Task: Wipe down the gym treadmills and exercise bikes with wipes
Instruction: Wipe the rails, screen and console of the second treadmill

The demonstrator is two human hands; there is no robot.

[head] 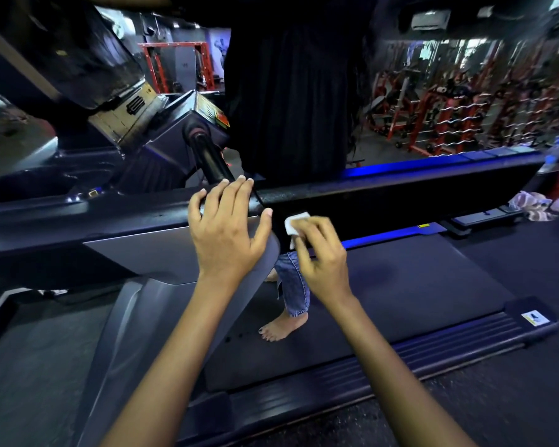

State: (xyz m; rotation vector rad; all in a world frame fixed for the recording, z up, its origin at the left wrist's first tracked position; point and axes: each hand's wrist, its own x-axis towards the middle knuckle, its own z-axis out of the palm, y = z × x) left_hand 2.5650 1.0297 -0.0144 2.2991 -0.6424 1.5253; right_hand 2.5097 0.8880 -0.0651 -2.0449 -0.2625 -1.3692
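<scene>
One wipe (296,223) pinched in right hand (320,253) against treadmill (400,201).

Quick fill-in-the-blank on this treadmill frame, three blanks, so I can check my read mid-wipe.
1. The white wipe is pinched in the ____ hand.
2. The left hand rests with straight fingers on the treadmill's side ____.
3. On the treadmill belt stands a ____ foot below a denim cuff.

Missing words: right; rail; bare
</scene>
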